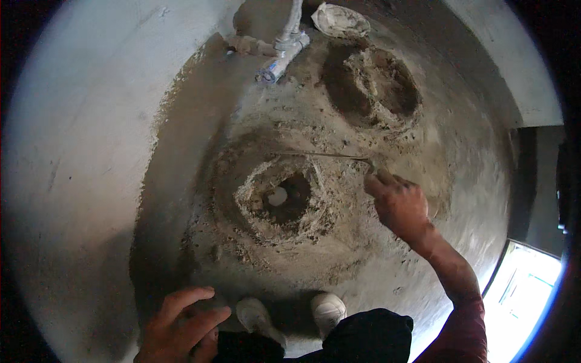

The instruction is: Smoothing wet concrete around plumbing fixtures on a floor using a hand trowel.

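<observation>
My right hand [402, 204] is closed around the handle of a trowel [330, 155]. Its long, thin blade shows nearly edge-on and reaches left across the far side of a rough hole [242, 196] in the floor. Crumbly mortar rings this hole, and a pale round spot shows at its bottom. Whether the blade touches the surface I cannot tell. At the lower left, near the wall, my left hand [181, 323] is held with its fingers apart and nothing in them.
A second rough pit [393, 85] lies far right, with a pale crumpled sack [340, 22] behind it. Grey pipework [289, 51] rises at the back by the left wall [85, 139]. My shoes [328, 310] stand just on the near side of the closer hole. A bright opening [523, 290] is at the right.
</observation>
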A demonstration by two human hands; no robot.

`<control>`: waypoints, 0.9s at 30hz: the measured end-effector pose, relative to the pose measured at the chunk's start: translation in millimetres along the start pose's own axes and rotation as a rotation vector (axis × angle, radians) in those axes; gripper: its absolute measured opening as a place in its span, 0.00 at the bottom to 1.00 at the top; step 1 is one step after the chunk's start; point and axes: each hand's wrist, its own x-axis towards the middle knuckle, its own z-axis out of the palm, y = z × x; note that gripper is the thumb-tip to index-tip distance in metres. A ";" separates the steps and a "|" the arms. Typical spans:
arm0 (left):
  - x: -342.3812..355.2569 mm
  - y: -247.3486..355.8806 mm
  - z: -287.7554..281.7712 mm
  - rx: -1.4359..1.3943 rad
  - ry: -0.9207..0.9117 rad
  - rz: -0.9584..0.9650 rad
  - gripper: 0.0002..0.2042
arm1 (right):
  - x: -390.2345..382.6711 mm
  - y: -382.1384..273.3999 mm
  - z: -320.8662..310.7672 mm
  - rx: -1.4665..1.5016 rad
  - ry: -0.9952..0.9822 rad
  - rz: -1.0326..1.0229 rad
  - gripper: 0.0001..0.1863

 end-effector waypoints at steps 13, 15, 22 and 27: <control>-1.5 -1.9 -0.1 -0.050 -0.012 -0.014 0.12 | 81.0 27.7 18.1 0.138 0.163 -0.161 0.23; -6.1 -3.4 3.2 -0.076 0.002 -0.066 0.13 | 79.6 24.7 14.3 0.034 0.093 -0.198 0.26; -3.2 7.7 0.6 0.008 -0.071 -0.231 0.16 | 60.9 33.2 8.2 -0.113 0.188 -0.259 0.24; -5.0 13.1 2.8 -0.061 -0.033 -0.224 0.17 | 74.2 31.2 21.3 -0.004 0.354 -0.112 0.24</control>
